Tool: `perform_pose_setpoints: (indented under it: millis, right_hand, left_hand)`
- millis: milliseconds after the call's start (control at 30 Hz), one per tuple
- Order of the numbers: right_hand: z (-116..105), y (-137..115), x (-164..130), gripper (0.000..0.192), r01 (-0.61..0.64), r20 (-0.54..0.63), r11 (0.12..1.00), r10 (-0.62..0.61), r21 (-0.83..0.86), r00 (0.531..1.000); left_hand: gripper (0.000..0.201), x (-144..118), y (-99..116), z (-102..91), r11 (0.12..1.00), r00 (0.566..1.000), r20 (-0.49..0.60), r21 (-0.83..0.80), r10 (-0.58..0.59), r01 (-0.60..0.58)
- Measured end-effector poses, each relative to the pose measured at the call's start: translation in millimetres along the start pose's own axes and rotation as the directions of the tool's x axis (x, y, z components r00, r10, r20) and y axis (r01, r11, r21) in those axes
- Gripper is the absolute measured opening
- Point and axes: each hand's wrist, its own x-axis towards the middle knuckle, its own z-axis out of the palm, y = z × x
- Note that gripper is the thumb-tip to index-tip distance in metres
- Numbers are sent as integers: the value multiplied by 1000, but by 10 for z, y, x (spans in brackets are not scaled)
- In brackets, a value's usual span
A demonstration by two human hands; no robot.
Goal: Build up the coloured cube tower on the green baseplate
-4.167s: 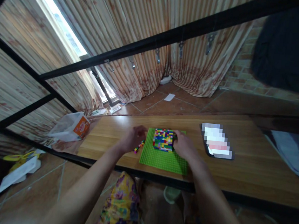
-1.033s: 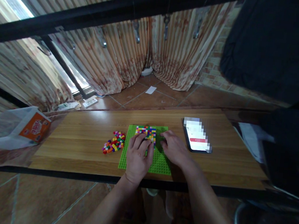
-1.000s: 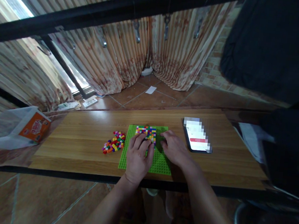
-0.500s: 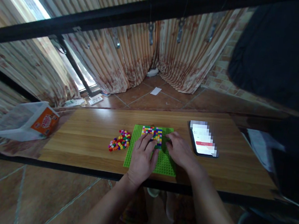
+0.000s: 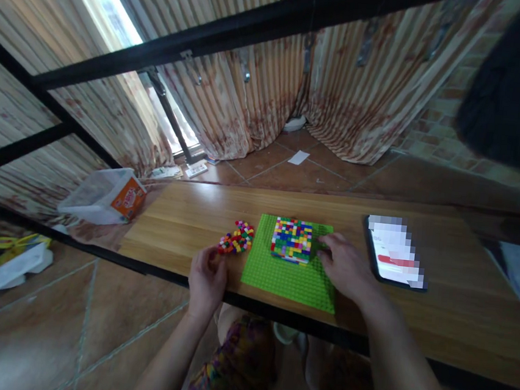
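The person sits at a long wooden tabletop [image 5: 413,320] with a green studded baseplate [image 5: 288,280] lying flat near its front edge. On the far part of that baseplate sits a square block of small bricks in many colours [image 5: 291,240], packed tight in rows. The right hand [image 5: 347,269] rests on the baseplate just to the right of the block, palm down, fingers loosely spread and pointing toward the block's near right corner; I cannot tell whether the fingertips actually touch the bricks, and nothing shows in its grip. The left hand [image 5: 207,277] is off the baseplate, at the front edge of the tabletop, fingers curled inward just short of a loose heap of coloured bricks [image 5: 236,237] that lies to the left of the baseplate; whether it pinches a brick I cannot tell, since the fingers hide whatever may be inside. Well to the right of the right hand a phone [image 5: 394,259] lies face up with its screen lit. At the far left end of the tabletop stands a clear plastic tub with an orange label [image 5: 103,194]. Striped curtains [image 5: 250,108] hang behind, down to a tiled floor [image 5: 45,327].
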Motion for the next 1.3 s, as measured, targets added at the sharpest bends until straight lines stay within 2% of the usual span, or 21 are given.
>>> perform_pose_setpoints:
  millis: [67,133,433,767,1133,1300]
  right_hand:
    - [8,1,4,29,2,1,1000,-2,-11,1000]
    - [13,3,10,29,9,0,1000,-9,-22,1000]
    - [57,66,21,29,28,-23,998,-29,-57,999]
    - [51,56,43,31,18,-18,997,-19,-72,1000]
    - [26,19,22,29,6,-6,999,-7,-53,1000]
    - [25,17,21,28,2,1,999,-2,-44,1000]
  left_hand:
    - [16,31,-117,-52,997,998,15,22,-68,68]
    - [16,62,-158,-59,997,997,38,39,-69,68]
    - [12,120,-84,48,997,998,69,77,3,-8]
    - [17,94,-101,81,998,999,35,58,7,-9]
    - [11,96,-146,77,995,996,77,76,52,-57]
    - [13,108,-148,74,996,996,88,75,32,-38]
